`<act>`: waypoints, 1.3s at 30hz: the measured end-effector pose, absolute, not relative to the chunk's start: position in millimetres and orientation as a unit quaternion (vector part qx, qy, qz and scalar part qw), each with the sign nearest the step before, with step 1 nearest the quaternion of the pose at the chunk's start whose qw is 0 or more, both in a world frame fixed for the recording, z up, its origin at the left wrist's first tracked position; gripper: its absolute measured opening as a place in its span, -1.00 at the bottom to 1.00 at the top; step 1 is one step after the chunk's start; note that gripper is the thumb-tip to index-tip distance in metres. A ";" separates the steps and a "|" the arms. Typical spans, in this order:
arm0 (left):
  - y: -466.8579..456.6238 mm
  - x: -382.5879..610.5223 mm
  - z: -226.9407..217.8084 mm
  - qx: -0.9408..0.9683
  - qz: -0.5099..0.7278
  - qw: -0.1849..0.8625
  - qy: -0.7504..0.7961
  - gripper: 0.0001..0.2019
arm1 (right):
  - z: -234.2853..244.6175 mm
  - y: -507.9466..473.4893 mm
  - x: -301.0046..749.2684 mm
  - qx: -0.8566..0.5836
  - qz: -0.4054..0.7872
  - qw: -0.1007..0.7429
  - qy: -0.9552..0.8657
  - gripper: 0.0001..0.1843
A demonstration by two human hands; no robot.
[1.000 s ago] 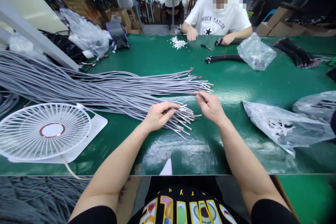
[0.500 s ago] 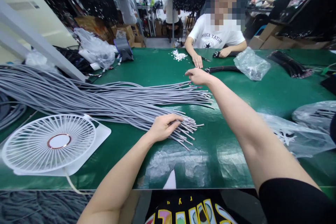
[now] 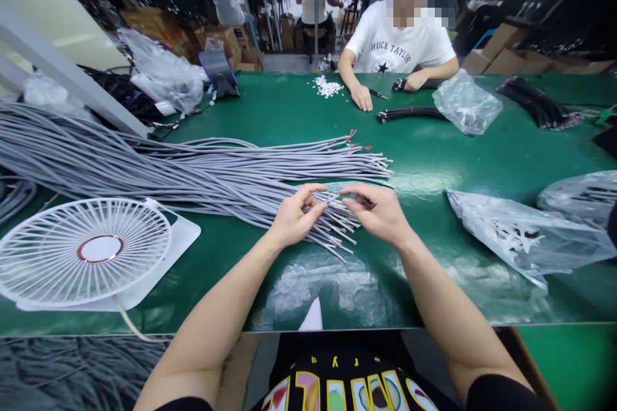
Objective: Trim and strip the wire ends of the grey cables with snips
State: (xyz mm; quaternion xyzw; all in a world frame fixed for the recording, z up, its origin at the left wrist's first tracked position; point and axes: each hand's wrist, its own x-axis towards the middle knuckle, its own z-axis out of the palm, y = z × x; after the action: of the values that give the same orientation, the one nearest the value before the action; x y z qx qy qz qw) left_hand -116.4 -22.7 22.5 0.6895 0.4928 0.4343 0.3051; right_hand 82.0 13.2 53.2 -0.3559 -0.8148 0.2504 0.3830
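Observation:
Long grey cables [image 3: 226,167] lie across the table in two overlapping bunches, their stripped ends pointing right. Over the nearer bunch, my left hand [image 3: 297,215] is curled, thumb and forefinger closed around one grey cable near its end. Facing it, my right hand [image 3: 378,210] has its thumb and forefinger pinched at that cable's pale tip; the exact contact is too small to make out. Just beneath both hands, the other pale cable ends [image 3: 340,225] fan out. Farther back, the second bunch ends in a few red wires [image 3: 351,136].
A white fan [image 3: 101,247] stands at left on the green table [image 3: 414,141]. Clear plastic bags [image 3: 525,231] lie at right. Opposite sits a co-worker [image 3: 395,45], hands near black cable bundles [image 3: 412,114] and white scraps [image 3: 328,86]. A metal post [image 3: 72,58] slants at left.
My right hand has come back from the far bunch's red wire ends to the nearer cable ends, beside my left hand. My left hand has lifted slightly off the bunch. The view has tilted downward.

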 end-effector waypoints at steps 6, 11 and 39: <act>-22.8 -116.6 21.7 0.694 0.421 0.308 0.497 -0.64 | 29.9 5.4 69.6 -0.323 0.174 0.323 -0.872 -0.52; -22.0 -117.6 20.1 0.697 0.400 0.323 0.499 -0.65 | 19.3 5.7 66.6 -0.319 0.064 0.297 -0.898 -0.69; -23.0 -118.2 23.5 0.650 0.475 0.397 0.441 -0.64 | -2.2 11.6 48.9 -0.371 0.299 0.394 -0.786 -0.76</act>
State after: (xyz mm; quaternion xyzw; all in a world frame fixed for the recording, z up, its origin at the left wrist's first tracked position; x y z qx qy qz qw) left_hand -118.2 -23.0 23.5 0.6498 0.4411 0.4750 0.3968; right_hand 48.9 11.6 -2.2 -0.3709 -0.7862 0.2989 0.3938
